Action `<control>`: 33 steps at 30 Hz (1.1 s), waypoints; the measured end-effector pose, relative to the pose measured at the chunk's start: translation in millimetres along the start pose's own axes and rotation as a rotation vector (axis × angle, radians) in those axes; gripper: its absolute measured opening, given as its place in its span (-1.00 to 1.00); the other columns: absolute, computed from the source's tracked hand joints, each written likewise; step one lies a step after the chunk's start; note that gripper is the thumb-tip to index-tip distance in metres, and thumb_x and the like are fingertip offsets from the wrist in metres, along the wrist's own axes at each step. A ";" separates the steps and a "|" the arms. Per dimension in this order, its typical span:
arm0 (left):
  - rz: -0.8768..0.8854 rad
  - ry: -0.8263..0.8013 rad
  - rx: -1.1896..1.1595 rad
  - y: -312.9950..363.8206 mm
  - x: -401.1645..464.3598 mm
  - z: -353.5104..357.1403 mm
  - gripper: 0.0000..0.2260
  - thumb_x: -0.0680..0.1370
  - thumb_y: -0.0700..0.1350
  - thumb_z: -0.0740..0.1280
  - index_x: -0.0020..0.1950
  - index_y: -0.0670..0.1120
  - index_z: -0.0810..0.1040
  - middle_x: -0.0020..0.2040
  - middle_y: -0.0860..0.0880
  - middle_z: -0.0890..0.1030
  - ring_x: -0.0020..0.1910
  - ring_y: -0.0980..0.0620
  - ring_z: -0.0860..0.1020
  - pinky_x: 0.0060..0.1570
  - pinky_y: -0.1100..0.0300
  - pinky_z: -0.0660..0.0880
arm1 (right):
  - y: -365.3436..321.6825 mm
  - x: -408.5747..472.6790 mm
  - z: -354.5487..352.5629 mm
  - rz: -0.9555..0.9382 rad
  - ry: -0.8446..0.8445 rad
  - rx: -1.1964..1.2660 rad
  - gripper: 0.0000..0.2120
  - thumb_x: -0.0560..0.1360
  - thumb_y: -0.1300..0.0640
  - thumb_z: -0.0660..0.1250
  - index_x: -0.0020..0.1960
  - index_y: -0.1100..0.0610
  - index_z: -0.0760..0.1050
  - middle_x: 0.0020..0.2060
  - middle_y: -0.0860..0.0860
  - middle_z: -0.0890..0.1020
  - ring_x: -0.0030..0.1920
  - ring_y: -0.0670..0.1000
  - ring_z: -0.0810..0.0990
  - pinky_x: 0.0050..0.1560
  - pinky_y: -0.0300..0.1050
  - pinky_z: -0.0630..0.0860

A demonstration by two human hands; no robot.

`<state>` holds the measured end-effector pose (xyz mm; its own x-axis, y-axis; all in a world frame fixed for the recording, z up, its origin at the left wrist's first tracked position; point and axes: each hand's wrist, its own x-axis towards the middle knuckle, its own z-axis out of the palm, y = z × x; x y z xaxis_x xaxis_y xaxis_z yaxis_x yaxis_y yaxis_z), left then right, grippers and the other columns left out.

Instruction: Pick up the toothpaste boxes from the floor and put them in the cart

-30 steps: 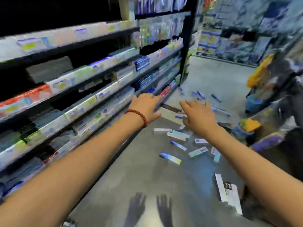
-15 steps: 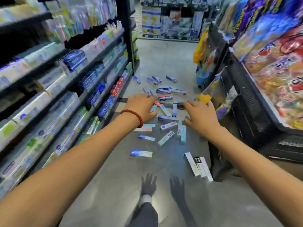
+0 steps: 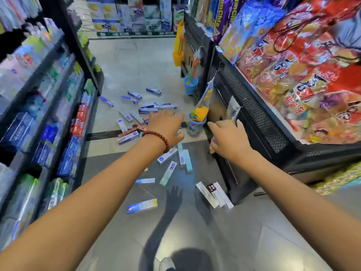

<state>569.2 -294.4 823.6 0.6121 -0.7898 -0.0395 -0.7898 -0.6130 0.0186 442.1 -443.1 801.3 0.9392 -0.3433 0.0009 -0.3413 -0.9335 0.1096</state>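
1. Two long fixtures flank the grey floor [image 3: 254, 241]: a dark shelving unit [image 3: 45, 118] stocked with boxed toothpaste on one side, and a black mesh-sided display bin [image 3: 259, 114] heaped with bright snack bags on the other.
2. Both bare forearms stretch forward over the floor, above the scatter of toothpaste boxes [image 3: 168, 174].
3. Most toothpaste boxes lie loose on the floor between the shelving unit and the display bin, some overlapping, several further down the aisle; none is held. No cart shows.
4. Three pale boxes [image 3: 214, 194] lie side by side just beside the foot of the display bin.
5. One blue-and-yellow box [image 3: 142, 206] lies alone, nearer the camera than the main scatter.
6. A small blue bucket [image 3: 196, 124] of toys stands at the corner of the display bin.
7. The left hand [image 3: 166, 127], with a red bead bracelet [image 3: 156, 138] at the wrist, hovers palm down, fingers straight and spread, holding nothing.
8. The right hand [image 3: 228, 138] hangs beside the display bin's corner, fingers loosely extended, gripping nothing.
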 end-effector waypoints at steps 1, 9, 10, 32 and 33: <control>0.022 0.002 -0.001 4.3 10.7 -0.3 -0.55 0.54 0.05 0.22 0.41 -0.03 0.30 0.27 -0.13 0.44 0.30 -0.17 0.36 0.24 -0.18 0.30 | 7.5 4.3 -0.3 0.013 0.001 -0.008 -0.55 0.49 0.12 0.19 0.37 0.13 0.32 0.09 0.08 0.52 0.19 0.18 0.42 0.21 0.15 0.27; 0.082 -0.049 -0.029 41.2 79.1 27.9 -0.54 0.54 0.08 0.21 0.42 -0.01 0.28 0.25 -0.13 0.45 0.29 -0.16 0.37 0.21 -0.15 0.35 | 69.9 31.2 36.3 0.103 -0.043 0.010 -0.64 0.48 0.10 0.21 0.25 0.16 0.38 0.06 0.09 0.52 0.15 0.19 0.45 0.20 0.14 0.30; 0.071 -0.058 -0.031 44.8 84.3 35.3 -0.54 0.55 0.08 0.21 0.42 -0.01 0.28 0.25 -0.13 0.44 0.30 -0.15 0.36 0.20 -0.15 0.35 | 75.8 34.9 45.9 0.098 -0.061 0.022 -0.67 0.47 0.10 0.21 0.21 0.16 0.40 0.04 0.08 0.52 0.14 0.18 0.45 0.18 0.13 0.31; -0.225 -0.566 -0.495 144.3 198.9 598.1 -0.44 0.50 0.02 0.29 0.47 -0.02 0.23 0.37 -0.12 0.41 0.33 -0.13 0.39 0.30 -0.02 0.37 | 161.5 69.6 611.4 0.233 -0.491 0.301 -0.50 0.57 0.04 0.16 0.48 0.07 0.17 0.35 0.07 0.37 0.32 0.11 0.35 0.24 0.01 0.39; -0.218 -0.568 -0.511 152.1 203.1 627.3 -0.44 0.50 0.02 0.29 0.47 -0.02 0.23 0.35 -0.13 0.42 0.31 -0.13 0.40 0.29 0.00 0.38 | 162.9 68.7 642.9 0.256 -0.500 0.314 -0.50 0.55 0.05 0.18 0.46 0.07 0.19 0.34 0.07 0.38 0.31 0.11 0.35 0.22 0.02 0.40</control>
<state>549.0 -535.6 191.7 0.5286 -0.6042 -0.5963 -0.4543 -0.7947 0.4026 427.4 -685.1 180.2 0.7217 -0.4953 -0.4835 -0.6184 -0.7752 -0.1291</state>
